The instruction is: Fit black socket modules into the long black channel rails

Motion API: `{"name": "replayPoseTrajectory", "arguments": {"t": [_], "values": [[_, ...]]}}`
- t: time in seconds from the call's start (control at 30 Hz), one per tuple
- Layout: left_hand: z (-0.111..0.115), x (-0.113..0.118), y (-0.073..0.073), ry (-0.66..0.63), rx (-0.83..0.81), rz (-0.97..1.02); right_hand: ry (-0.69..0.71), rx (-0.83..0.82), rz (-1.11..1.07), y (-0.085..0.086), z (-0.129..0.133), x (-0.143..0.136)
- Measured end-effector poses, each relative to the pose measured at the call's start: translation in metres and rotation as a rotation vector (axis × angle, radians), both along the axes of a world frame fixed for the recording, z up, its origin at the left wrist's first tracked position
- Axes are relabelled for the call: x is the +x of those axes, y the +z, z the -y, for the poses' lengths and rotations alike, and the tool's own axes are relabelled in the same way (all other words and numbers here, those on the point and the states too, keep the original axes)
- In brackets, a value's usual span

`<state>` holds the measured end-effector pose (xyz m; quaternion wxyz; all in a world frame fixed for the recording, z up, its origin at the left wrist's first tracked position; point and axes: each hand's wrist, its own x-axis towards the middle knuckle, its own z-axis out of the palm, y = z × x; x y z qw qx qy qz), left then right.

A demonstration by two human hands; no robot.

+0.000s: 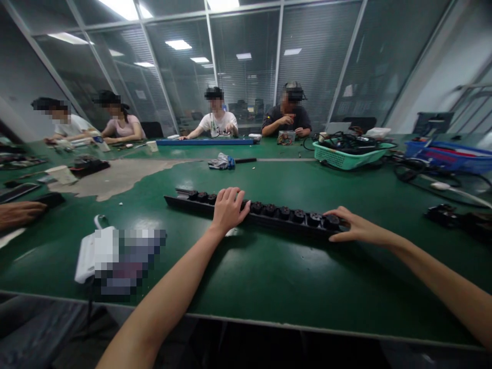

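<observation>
A long black power strip (284, 219) with a row of several round socket modules lies at a slant on the green table in front of me. My left hand (229, 207) is closed over its middle, fingers across the top and covering some of the sockets. At the strip's right end, my right hand (348, 225) grips it, with the thumb on the near side and the fingers on the far side. The left end of the strip extends free past my left hand.
A white device (98, 253) lies at the near left beside a blurred-out item. Beyond the strip are a grey-blue glove (222, 161), a green basket (340, 160) of cables and a blue basket (453, 156). Several people sit across the table; another person's hand (21, 214) is at left.
</observation>
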<state>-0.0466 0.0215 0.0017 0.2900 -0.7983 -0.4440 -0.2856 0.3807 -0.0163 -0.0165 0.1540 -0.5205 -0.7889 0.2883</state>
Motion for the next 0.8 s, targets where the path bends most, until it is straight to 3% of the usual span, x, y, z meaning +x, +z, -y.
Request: {"name": "replayPoseTrajectory", "arguments": {"t": [0.17, 0.3, 0.43, 0.6, 0.8], "values": [[0.003, 0.006, 0.001, 0.057, -0.054, 0.003, -0.037, -0.080, 0.008, 0.008, -0.005, 0.060], [0.008, 0.013, 0.002, 0.087, -0.154, -0.010, -0.124, -0.135, -0.099, 0.013, -0.014, 0.083], [0.012, 0.021, 0.000, 0.033, -0.205, -0.056, -0.189, -0.125, -0.203, 0.007, -0.016, 0.083], [0.008, 0.020, -0.002, 0.067, -0.211, -0.099, -0.289, -0.045, -0.180, -0.010, -0.011, 0.072], [-0.008, 0.020, -0.008, 0.111, -0.151, -0.115, -0.405, 0.110, -0.188, -0.015, -0.012, 0.051]]}}
